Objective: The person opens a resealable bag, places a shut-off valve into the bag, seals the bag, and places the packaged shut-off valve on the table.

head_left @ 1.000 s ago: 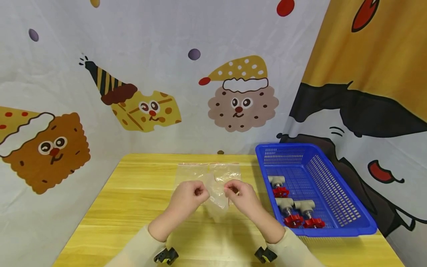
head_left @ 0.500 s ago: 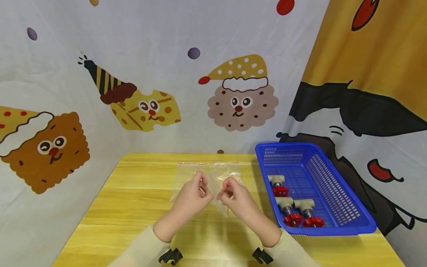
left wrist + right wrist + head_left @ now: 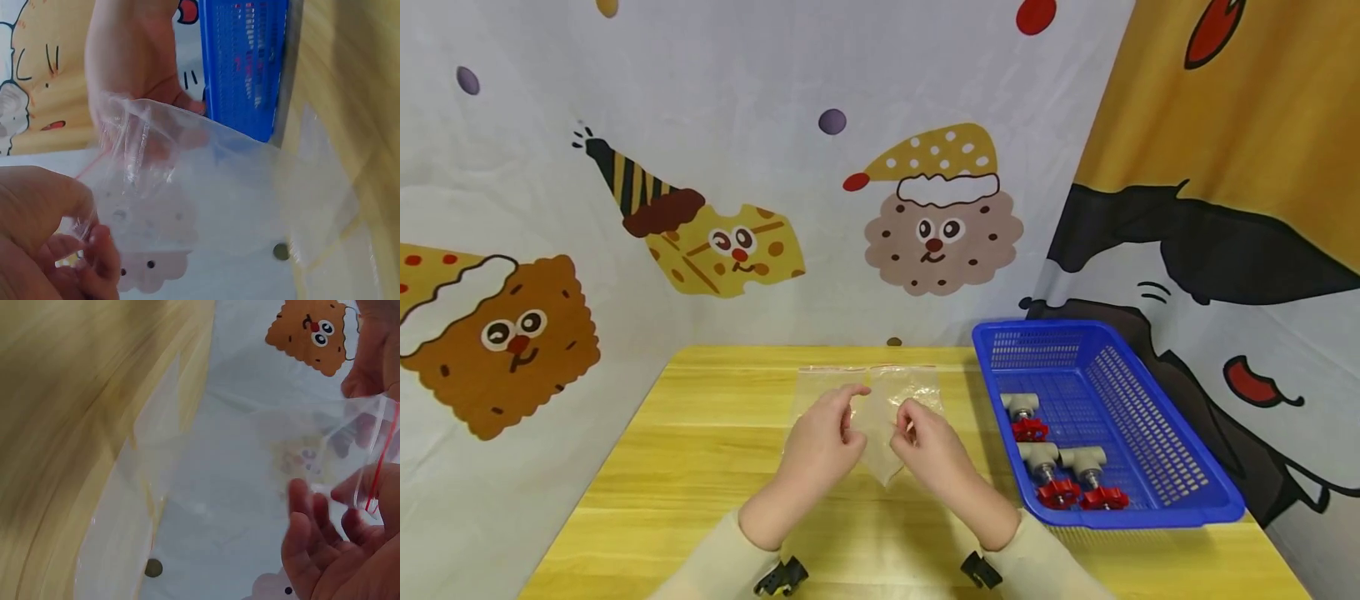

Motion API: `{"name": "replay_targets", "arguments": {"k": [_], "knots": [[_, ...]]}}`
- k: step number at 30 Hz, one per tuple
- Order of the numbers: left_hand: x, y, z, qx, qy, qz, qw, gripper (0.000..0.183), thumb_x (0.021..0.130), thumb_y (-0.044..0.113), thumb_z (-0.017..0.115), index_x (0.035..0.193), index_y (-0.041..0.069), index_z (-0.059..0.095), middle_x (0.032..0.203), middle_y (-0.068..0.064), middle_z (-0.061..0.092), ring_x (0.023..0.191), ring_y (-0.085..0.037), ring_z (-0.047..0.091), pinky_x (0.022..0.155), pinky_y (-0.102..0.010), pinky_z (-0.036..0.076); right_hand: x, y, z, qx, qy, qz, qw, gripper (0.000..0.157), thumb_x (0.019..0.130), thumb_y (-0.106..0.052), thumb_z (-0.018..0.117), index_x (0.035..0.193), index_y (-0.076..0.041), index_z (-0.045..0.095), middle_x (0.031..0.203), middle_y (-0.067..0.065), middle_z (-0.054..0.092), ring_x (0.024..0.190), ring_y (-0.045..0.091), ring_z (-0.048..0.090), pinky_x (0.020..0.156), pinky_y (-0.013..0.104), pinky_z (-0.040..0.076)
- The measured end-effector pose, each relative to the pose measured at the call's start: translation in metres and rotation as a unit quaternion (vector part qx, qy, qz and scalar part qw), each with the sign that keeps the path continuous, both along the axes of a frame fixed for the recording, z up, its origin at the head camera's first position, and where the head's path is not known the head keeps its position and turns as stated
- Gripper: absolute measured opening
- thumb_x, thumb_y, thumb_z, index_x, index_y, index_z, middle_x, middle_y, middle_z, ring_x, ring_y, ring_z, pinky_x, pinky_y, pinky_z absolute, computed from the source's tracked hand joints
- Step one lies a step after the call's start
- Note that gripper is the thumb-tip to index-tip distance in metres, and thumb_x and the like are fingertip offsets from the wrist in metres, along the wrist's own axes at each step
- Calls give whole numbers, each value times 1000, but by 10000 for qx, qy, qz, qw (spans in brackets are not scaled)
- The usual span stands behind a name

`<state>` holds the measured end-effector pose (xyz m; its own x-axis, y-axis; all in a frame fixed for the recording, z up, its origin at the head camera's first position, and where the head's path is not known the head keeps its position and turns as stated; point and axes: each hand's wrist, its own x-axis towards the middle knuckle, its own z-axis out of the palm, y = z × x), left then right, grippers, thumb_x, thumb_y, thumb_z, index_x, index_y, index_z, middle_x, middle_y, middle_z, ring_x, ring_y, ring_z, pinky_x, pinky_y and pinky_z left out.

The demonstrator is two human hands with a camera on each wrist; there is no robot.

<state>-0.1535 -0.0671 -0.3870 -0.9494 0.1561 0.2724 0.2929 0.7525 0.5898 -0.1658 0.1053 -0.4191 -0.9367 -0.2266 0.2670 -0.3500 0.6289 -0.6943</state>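
Plastic bag (image 3: 882, 457), clear and hard to make out, hangs above the desk (image 3: 700, 442) left of a blue basket (image 3: 1157, 518), its top partly hidden by the left hand (image 3: 820, 435), thumb and forefinger parted, any hold impossible to tell, and the right hand (image 3: 934, 443), whose fingers pinch it.

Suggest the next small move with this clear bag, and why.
I'd probably close the left hand on the clear bag's red-striped edge, opposite the right hand. The right hand pinches near that edge in the right wrist view, while the left thumb and forefinger stand apart in the head view; a second grip would likely steady it.
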Motion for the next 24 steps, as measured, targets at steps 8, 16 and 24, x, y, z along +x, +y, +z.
{"name": "replay_targets", "arguments": {"k": [8, 16, 24], "knots": [[4, 5, 5, -397, -148, -339, 9985, 52, 79, -2, 53, 127, 18, 59, 129, -1, 54, 40, -4, 25, 37, -18, 28, -2, -3, -1, 157, -331, 11, 9993, 20, 84, -8, 59, 102, -14, 53, 95, 8, 69, 46, 3, 45, 42, 20, 39], [4, 8, 2, -782, 147, -447, 9958, 52, 78, -6, 54, 126, 12, 61, 132, -8, 58, 40, -2, 22, 39, -16, 28, -6, -14, -5, 874, 13, 5, 9962, 38, 85, -8, 63, 122, -6, 56, 97, 15, 72, 45, 3, 47, 44, 19, 40], [3, -2, 9, -669, -189, -131, 9975, 55, 78, -4, 52, 126, 20, 62, 130, -3, 60, 40, -8, 15, 38, -21, 19, -8, -11, -9, 1139, -342, -103, 9928, 47, 84, -6, 54, 131, -8, 54, 84, 11, 71, 39, 0, 39, 45, 23, 39]]}}
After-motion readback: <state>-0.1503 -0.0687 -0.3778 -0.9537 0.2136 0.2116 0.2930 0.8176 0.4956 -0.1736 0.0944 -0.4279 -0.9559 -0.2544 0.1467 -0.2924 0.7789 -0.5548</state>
